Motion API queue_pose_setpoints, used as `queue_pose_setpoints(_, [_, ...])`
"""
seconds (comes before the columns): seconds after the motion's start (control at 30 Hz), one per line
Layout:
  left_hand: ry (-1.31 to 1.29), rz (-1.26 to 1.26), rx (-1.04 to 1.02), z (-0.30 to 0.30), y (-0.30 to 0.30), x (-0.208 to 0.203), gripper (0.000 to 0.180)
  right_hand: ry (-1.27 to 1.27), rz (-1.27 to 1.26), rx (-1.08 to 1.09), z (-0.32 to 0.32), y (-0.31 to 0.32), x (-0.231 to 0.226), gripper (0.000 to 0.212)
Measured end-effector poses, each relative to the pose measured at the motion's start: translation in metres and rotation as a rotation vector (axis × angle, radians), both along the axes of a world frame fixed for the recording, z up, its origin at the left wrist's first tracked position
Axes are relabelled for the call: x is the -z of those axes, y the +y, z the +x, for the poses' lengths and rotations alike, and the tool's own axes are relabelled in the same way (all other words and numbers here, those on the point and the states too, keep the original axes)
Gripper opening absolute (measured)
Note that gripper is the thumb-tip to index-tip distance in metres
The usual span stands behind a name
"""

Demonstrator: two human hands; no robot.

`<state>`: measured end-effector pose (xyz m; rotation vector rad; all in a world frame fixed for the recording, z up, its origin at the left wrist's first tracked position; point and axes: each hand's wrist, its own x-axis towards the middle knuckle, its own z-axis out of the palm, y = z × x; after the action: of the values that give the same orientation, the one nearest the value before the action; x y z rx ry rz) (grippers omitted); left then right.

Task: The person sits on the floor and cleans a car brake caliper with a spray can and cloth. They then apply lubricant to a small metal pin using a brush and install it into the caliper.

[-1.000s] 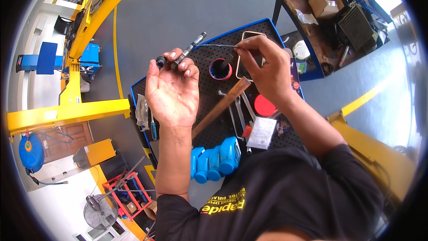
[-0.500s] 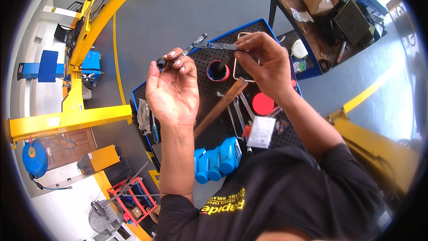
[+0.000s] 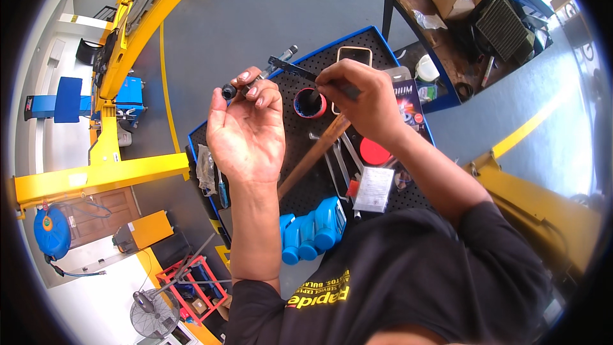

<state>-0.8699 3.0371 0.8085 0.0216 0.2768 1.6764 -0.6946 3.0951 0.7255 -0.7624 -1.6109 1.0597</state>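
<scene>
Metal pin (image 3: 285, 55), slanting up from the upturned left hand (image 3: 248, 129), whose fingers curl around it above an open palm. The right hand (image 3: 362, 97) pinches a dark flat strip (image 3: 295, 69), its end overlapping the pin in view. Beneath, the perforated counter (image 3: 299, 133) carries a red tub (image 3: 311, 103), a wooden handle (image 3: 313, 157) and blue bottles (image 3: 327, 223).

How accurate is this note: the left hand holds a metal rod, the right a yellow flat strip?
The colour is off: in the head view, the flat strip in the right hand is dark, not yellow. The left hand holds a metal rod.
</scene>
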Motion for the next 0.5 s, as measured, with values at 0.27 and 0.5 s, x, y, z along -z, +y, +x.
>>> queue_pose_setpoints(0.27, [-0.031, 0.006, 0.011, 0.007, 0.004, -0.003, 0.024, 0.291, -0.514, -0.224, -0.008, -0.004, 0.013, 0.016])
queue_pose_setpoints(0.5, [-0.095, 0.027, 0.048, 0.012, -0.001, -0.005, 0.024, 0.217, -0.432, -0.132, -0.001, 0.006, 0.008, 0.012])
